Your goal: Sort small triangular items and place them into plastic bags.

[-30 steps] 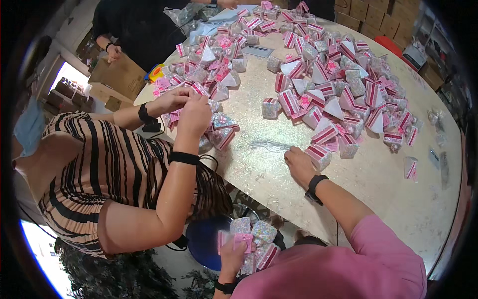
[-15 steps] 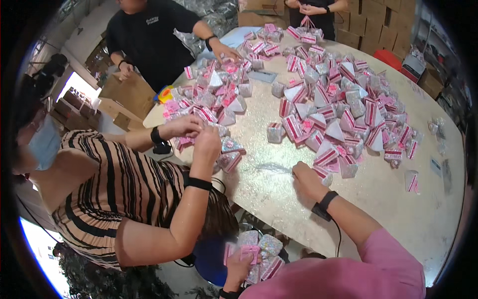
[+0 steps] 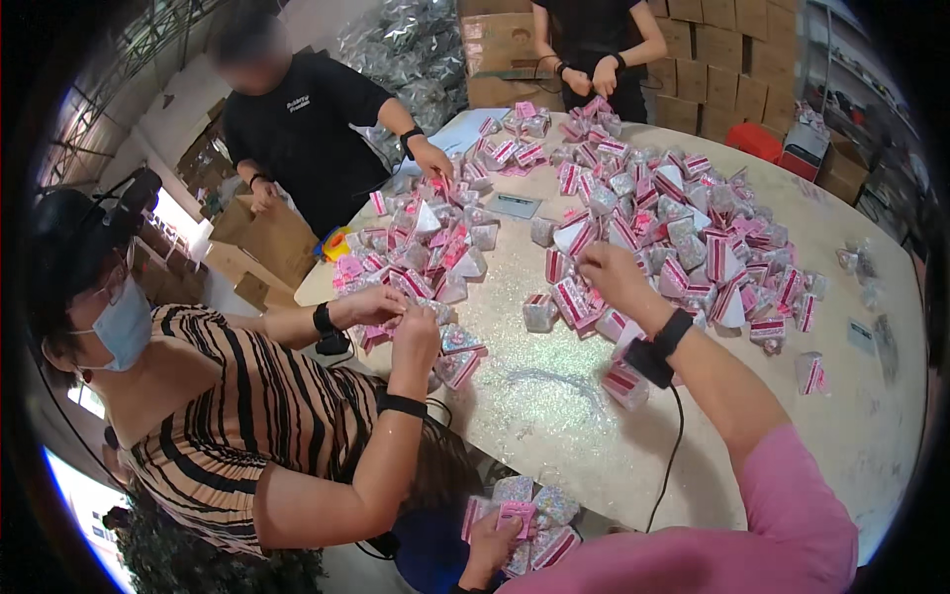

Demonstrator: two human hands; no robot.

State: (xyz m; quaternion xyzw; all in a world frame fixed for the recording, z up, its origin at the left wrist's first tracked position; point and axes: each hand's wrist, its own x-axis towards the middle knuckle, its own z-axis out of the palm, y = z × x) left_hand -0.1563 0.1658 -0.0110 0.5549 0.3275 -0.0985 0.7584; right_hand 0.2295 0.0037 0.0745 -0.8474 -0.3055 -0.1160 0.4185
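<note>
My left hand (image 3: 489, 547), low in the picture, grips a bunch of small wedge-shaped pieces (image 3: 554, 505) with glittery speckled tops and pink striped sides. A pink tag (image 3: 517, 517) shows under its thumb. Stretched over the table, my right hand (image 3: 616, 280) is at the near edge of a large pile of similar wedges (image 3: 683, 243). Its fingers are curled together at the tips; anything between them is hidden. One striped wedge (image 3: 625, 384) lies below my right wrist. Thin pale strands (image 3: 554, 381) are on the table to the left of it.
A second pile (image 3: 426, 233) lies left of mine. At my left, a masked person in stripes (image 3: 287, 406) works with raised hands (image 3: 401, 315). Two others stand across the table (image 3: 782, 416). A cardboard box (image 3: 262, 238) stands beyond its left edge, and a cable (image 3: 665, 465) hangs from my right wrist.
My right hand has moved from beside the pale strands up to the pile's edge. My left hand still grips the bunch. The person across at left has shifted a hand slightly over the pile.
</note>
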